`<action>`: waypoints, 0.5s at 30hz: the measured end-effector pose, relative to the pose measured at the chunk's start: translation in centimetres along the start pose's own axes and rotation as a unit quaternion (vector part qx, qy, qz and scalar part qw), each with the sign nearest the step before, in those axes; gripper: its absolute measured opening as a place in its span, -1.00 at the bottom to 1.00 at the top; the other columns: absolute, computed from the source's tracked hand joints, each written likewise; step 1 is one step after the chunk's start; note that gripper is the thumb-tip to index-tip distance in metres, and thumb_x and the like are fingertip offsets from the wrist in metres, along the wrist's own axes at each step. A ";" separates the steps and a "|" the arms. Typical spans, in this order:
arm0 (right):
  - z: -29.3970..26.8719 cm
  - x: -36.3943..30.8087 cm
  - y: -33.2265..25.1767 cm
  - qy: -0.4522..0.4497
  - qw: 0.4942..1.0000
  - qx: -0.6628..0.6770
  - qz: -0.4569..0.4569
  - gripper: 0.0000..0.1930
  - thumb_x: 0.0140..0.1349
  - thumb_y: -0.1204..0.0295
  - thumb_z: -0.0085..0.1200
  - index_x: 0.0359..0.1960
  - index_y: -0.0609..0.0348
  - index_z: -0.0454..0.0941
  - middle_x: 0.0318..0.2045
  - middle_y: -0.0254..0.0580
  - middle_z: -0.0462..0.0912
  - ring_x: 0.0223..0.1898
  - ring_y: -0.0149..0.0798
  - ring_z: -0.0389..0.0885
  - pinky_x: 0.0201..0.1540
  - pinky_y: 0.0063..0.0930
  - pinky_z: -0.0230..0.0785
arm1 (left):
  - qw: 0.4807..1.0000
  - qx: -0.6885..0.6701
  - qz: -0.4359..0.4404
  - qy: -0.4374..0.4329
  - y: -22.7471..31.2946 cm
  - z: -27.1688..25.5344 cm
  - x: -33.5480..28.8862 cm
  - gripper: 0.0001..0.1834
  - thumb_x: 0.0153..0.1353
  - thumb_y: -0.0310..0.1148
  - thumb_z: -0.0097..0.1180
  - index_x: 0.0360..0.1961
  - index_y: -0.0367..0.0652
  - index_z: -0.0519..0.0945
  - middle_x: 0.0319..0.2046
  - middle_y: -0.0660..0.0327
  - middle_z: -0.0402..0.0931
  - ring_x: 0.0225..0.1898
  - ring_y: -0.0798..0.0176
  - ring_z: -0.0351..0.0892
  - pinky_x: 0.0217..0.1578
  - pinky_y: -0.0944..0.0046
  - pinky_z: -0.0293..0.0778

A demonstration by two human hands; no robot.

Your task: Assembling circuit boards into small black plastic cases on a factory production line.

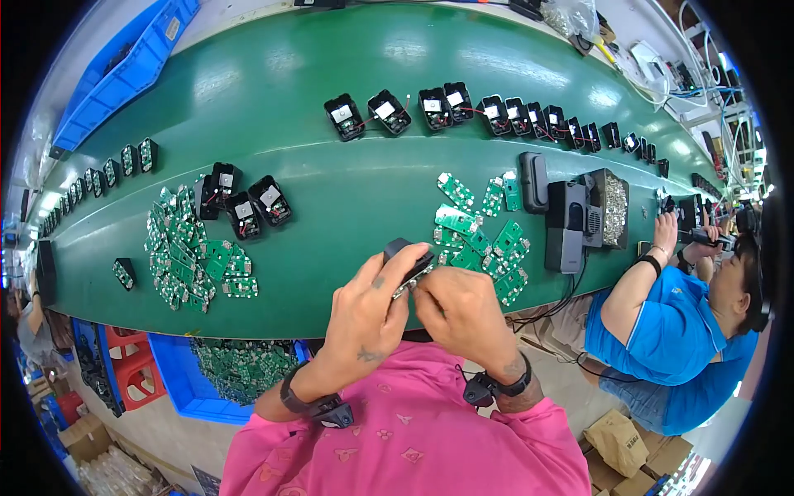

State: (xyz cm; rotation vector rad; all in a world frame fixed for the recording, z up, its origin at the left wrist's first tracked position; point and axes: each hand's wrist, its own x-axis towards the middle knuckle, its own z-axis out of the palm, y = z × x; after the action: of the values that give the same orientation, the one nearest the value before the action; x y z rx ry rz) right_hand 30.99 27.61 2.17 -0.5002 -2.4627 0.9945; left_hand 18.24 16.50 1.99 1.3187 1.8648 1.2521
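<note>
My left hand (364,310) is closed around a small black plastic housing (400,249), tilted, above the near edge of the green table. Along its lower side a circuit board's edge shows. My right hand (465,307) is curled against the housing's right side, fingers pressed together; whatever they pinch is hidden. Just beyond my right hand lies a loose spread of green circuit boards (477,240). To the left is a larger heap of boards (178,256), with several open black housings (270,200) behind it. One small black housing with a board (124,274) lies farther left.
A row of open black housings (432,107) with red wires runs across the far side. At right stand a black device (566,227) and a box of small metal parts (614,211). A co-worker in blue (670,318) sits at right. A blue bin (178,388) of boards is below the table edge.
</note>
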 end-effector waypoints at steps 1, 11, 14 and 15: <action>0.3 -0.1 0.2 0.003 1.000 -0.003 -0.002 -0.84 0.08 0.56 0.14 -0.55 0.26 0.40 -0.61 -0.06 0.48 -0.54 0.05 0.53 -0.47 -0.09 0.36 | 1.000 -0.007 -0.019 0.007 -0.4 0.4 0.0 -0.38 0.13 -0.75 0.05 0.25 -0.16 0.46 -0.10 0.04 0.56 -0.18 0.18 0.65 -0.27 0.32 0.56; 1.7 -1.2 2.1 0.073 0.976 0.070 0.194 -0.84 0.30 0.43 0.17 -0.35 0.30 0.57 -0.59 -0.17 0.56 -0.59 -0.32 0.53 -0.55 -0.39 0.32 | 0.920 -0.363 -0.142 -0.025 -3.6 0.5 0.7 -0.31 0.20 -0.70 0.12 0.35 -0.18 0.26 0.10 0.05 0.40 -0.09 0.21 0.64 -0.11 0.25 0.70; 2.0 -1.6 2.3 0.038 0.948 0.185 0.256 -0.84 0.31 0.45 0.20 -0.32 0.33 0.58 -0.56 -0.31 0.60 -0.61 -0.56 0.46 -0.56 -0.59 0.30 | 0.925 -0.361 -0.112 -0.047 -3.3 0.5 0.8 -0.29 0.12 -0.73 0.21 0.32 -0.27 0.29 0.10 0.09 0.41 -0.06 0.26 0.63 -0.08 0.28 0.70; 2.1 -1.7 2.2 0.060 0.939 0.230 0.250 -0.85 0.31 0.46 0.20 -0.32 0.33 0.58 -0.55 -0.34 0.60 -0.60 -0.57 0.47 -0.55 -0.61 0.31 | 0.934 -0.331 -0.123 -0.054 -3.3 0.3 0.7 -0.30 0.12 -0.74 0.21 0.31 -0.26 0.31 0.11 0.10 0.41 -0.05 0.27 0.62 -0.06 0.29 0.69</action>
State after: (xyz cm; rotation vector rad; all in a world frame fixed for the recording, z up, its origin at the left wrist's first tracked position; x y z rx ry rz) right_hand 31.74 27.16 -1.21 -1.0103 -1.9309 1.6270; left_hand 16.85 16.93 -1.08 0.7438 1.2977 1.4541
